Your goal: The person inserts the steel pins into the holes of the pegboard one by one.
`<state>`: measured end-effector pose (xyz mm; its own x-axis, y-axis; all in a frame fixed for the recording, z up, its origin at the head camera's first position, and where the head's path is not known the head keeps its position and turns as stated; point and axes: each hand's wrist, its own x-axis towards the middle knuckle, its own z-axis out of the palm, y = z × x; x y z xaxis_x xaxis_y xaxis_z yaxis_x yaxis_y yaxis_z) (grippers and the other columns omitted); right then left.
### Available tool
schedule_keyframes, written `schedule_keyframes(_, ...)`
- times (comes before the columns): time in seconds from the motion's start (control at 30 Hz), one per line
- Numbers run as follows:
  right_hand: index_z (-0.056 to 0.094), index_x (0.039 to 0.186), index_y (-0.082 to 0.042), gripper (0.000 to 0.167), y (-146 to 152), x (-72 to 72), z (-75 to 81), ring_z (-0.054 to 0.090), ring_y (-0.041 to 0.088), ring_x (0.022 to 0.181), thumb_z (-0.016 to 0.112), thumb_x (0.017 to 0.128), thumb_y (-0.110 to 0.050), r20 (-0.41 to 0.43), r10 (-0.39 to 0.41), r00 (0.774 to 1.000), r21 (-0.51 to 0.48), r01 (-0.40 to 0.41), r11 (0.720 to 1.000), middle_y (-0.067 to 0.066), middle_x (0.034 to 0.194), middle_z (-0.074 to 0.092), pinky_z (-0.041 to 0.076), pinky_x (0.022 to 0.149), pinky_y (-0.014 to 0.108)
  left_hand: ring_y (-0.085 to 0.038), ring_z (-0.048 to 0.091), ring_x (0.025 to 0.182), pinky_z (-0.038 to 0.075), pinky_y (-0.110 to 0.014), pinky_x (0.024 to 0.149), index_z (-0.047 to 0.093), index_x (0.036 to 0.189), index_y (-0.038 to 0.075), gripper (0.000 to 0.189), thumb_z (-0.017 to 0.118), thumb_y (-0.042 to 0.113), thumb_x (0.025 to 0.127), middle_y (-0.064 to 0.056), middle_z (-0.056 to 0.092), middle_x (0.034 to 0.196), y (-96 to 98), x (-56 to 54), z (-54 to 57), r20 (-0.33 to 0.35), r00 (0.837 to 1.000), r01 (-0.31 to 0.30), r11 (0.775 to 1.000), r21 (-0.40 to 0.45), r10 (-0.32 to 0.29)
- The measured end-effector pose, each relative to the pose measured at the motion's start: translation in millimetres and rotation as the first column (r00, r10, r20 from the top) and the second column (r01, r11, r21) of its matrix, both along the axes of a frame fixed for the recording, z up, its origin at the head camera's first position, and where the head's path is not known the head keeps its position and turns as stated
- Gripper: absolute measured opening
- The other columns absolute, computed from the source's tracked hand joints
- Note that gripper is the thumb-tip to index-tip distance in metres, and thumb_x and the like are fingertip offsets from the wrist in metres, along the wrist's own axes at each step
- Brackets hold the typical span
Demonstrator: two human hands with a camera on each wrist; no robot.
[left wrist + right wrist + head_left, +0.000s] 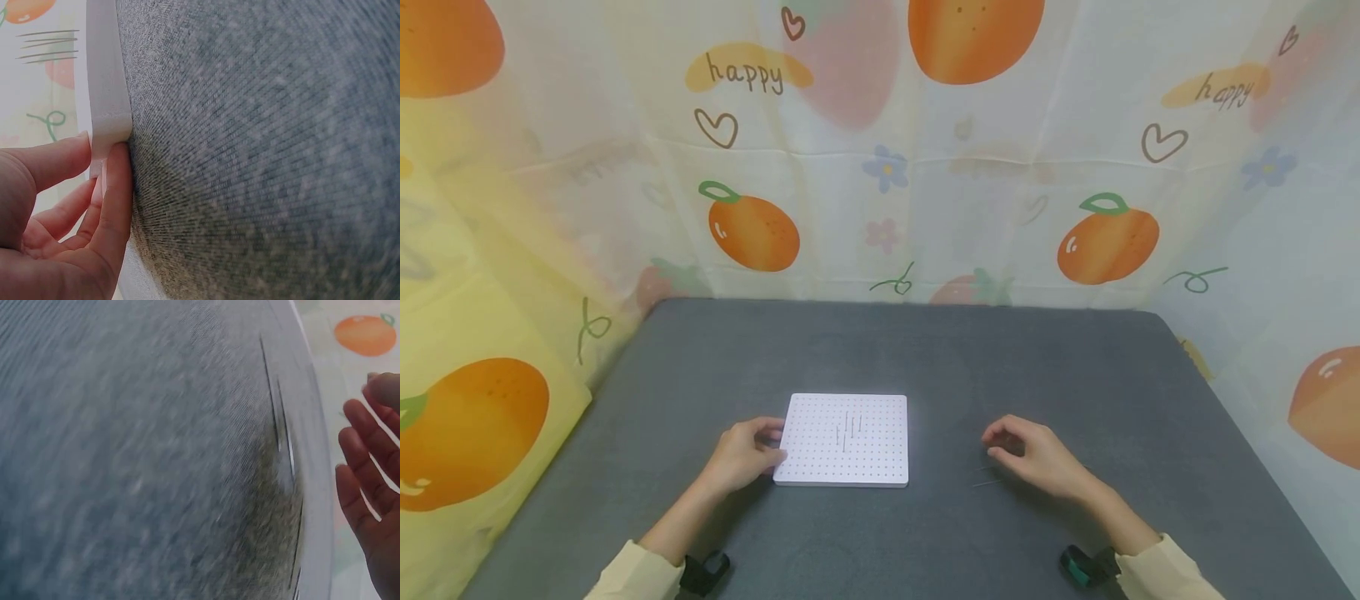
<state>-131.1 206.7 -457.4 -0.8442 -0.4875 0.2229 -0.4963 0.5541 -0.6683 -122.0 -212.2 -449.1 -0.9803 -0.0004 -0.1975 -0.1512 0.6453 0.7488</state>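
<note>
A white pegboard (880, 463) with rows of small holes lies flat on the grey table. Several thin metal pins (844, 440) stand upright near its middle; they also show as thin dark lines in the left wrist view. My left hand (742, 455) holds the board's left edge, thumb on the top and fingers against the side (110, 128). To the right of the board, my right hand (1037, 457) hovers above the table with loosely bent fingers and nothing visible in them. Loose thin pins (987, 483) lie below it, clearer in the right wrist view (284, 431).
The grey table (925, 358) runs back to a hanging cloth (970, 208) printed with fruit. More of this cloth flanks the table at left and right. Dark straps with devices (706, 573) sit at both wrists.
</note>
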Motion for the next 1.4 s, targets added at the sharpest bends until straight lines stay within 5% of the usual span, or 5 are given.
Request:
schedule_keyframes(0.57, 0.062, 0.091, -0.015, 0.018, 6, 4.1, -9.4, 0.056, 0.008, 0.08, 0.072, 0.077, -0.01, -0.109, 0.042, 0.993, 0.169, -0.023, 0.985, -0.008, 0.088, 0.059, 0.048, 0.07, 0.027, -0.015, 0.061, 0.075, 0.054, -0.03, 0.061, 0.056, 0.12, -0.001, 0.045, 0.068, 0.002, 0.077, -0.014, 0.063, 0.103, -0.5, -0.7, -2.6, -0.009, 1.0, -0.002, 1.0, -0.002, 0.002)
schedule_keyframes(1.4, 0.058, 0.078, -0.02, 0.018, 1, 2.8, -14.8, 0.044, 0.003, 0.071, 0.071, 0.075, -0.009, -0.117, 0.018, 0.993, 0.27, 0.015, 0.963, -0.012, 0.075, 0.047, 0.038, 0.062, 0.022, -0.015, 0.061, 0.074, 0.054, -0.029, 0.06, 0.056, 0.119, -0.001, 0.043, 0.068, 0.002, 0.077, -0.013, 0.062, 0.102, 0.9, 0.6, -1.6, -0.021, 1.0, -0.009, 1.0, -0.006, 0.009)
